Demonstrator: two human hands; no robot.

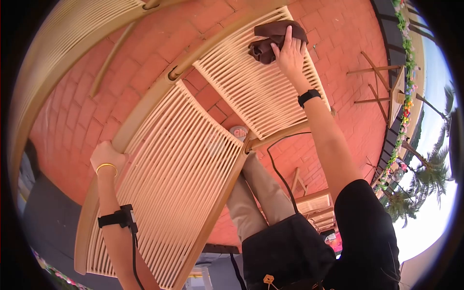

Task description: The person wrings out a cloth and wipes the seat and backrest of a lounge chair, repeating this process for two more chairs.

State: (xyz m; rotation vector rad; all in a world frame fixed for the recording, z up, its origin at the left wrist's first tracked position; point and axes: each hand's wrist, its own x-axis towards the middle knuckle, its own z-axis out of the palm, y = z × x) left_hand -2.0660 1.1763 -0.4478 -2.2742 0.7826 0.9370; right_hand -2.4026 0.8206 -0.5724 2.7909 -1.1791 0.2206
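A wooden chair with pale woven cord fills the head view; its backrest (pixel 179 179) is nearest me and its seat (pixel 256 92) lies beyond. My left hand (pixel 107 155) grips the backrest's wooden top rail at the left edge. My right hand (pixel 290 53) is stretched out over the far side of the seat and presses a dark brown cloth (pixel 270 38) flat against the cords. The cloth is bunched under my fingers. Both wrists carry black bands, and a cable runs down from the left one.
The floor (pixel 159 43) is red brick paving. Another slatted chair (pixel 53 53) stands at the upper left. A wooden folding stand (pixel 382 87) is at the right, near a low wall with a flower garland (pixel 403 116). More chair parts (pixel 314 203) lie beside my legs.
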